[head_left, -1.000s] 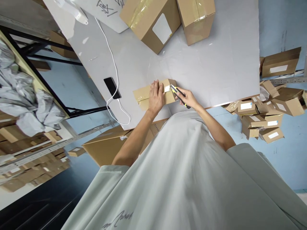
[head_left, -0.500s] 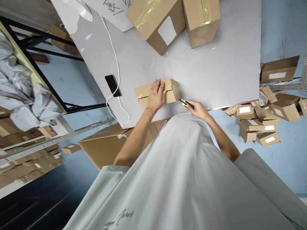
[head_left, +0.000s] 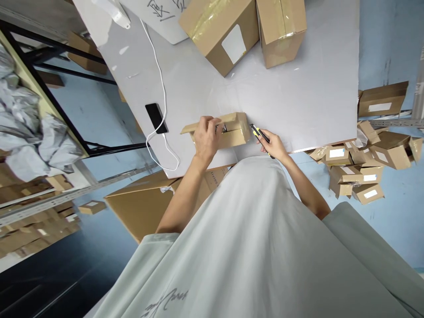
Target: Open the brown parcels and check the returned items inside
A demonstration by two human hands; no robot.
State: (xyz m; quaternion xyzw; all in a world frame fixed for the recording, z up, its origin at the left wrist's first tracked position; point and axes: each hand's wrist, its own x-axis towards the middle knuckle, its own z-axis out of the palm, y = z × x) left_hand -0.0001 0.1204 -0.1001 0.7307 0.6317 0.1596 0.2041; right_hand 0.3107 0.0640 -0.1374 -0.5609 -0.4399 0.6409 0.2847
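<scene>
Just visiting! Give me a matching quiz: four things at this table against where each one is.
1. small brown cardboard box
2. yellow-and-black utility knife
3. black phone
4. big taped cardboard box

A. far side of the white table
B. gripped in the right hand
C. flap held by the left hand
D. plugged into a white cable

Pairs: 1-C, 2-B, 3-D, 4-A
</scene>
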